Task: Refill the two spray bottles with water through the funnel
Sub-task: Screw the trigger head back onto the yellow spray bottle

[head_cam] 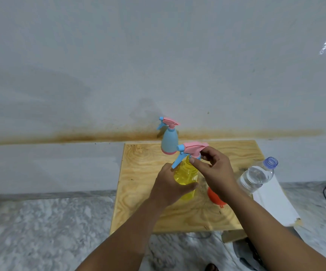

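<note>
On board (142,173), hands grip yellow bottle (185,174)

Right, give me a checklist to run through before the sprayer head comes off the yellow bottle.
1. Yellow bottle steadied: left hand wraps its body, ok.
2. Grip on the sprayer head: right hand pinches its collar, ok.
3. Water bottle uncapped, holding water: ok.
4. Orange funnel within reach: on the wooden board, partly hidden by the right arm, ok.
5. Blue bottle opened: head on, not ok.
6. Yellow bottle's water level: cannot tell.
</note>
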